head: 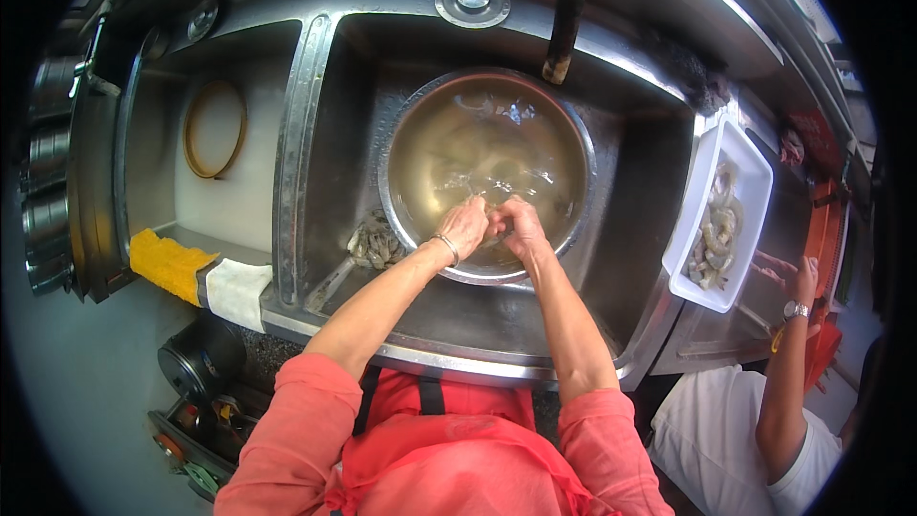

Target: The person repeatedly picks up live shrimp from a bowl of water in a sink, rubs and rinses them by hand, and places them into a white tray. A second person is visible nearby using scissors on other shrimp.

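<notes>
Both my hands are close together over the near part of a large round steel basin [587, 158] filled with cloudy water. My left hand [466, 226], with a metal bracelet at the wrist, has its fingers bent down at the water. Fingers of my right hand [521, 224] curl beside it; something small and pale, perhaps a shrimp, shows between the two hands, partly hidden by them. A heap of grey shrimp or their shells [374, 242] lies on the sink floor, left of the basin. At the right, a white plastic tray [751, 229] holds several raw shrimp [718, 233].
The basin stands in a steel sink [458, 360]; a faucet [561, 36] hangs at its back edge. Yellow [170, 263] and white cloths [236, 292] drape the left sink's rim. A co-worker's hand [804, 283] and white shirt are close on the right.
</notes>
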The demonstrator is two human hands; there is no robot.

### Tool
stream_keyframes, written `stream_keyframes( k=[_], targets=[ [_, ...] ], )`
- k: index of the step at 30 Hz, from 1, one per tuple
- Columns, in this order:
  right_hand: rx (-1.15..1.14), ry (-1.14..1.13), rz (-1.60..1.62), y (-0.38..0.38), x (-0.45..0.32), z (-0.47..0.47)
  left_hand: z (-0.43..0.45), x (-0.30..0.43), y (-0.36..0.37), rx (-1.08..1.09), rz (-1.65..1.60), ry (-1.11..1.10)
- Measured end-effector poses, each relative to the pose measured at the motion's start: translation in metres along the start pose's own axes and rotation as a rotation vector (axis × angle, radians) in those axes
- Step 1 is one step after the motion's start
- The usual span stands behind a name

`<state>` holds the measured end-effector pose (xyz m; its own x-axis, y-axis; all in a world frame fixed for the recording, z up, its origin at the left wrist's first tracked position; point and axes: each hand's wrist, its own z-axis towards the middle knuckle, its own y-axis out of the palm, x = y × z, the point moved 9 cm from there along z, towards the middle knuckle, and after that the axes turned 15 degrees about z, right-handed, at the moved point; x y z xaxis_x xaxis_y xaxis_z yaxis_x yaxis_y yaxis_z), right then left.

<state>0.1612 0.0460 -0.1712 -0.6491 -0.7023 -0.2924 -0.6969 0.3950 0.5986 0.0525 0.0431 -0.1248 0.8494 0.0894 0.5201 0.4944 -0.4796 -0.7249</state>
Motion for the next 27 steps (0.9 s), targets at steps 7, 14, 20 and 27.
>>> stream_keyframes(
  k=[7,14,20,27],
  targets=[
    [0.006,-0.185,-0.631,0.002,-0.019,0.004,-0.008,-0.034,-0.004,0.017,0.164,-0.251],
    [-0.187,-0.139,-0.207,0.040,-0.030,-0.032,-0.011,-0.036,-0.008,-0.208,-0.500,-0.360],
    [-0.364,-0.128,0.018,0.072,-0.051,-0.076,-0.019,-0.002,-0.037,-0.165,-1.005,-0.249],
    [-0.420,-0.098,0.053,0.080,-0.049,-0.077,-0.015,0.033,-0.039,-0.236,-1.181,-0.142]
  ],
)
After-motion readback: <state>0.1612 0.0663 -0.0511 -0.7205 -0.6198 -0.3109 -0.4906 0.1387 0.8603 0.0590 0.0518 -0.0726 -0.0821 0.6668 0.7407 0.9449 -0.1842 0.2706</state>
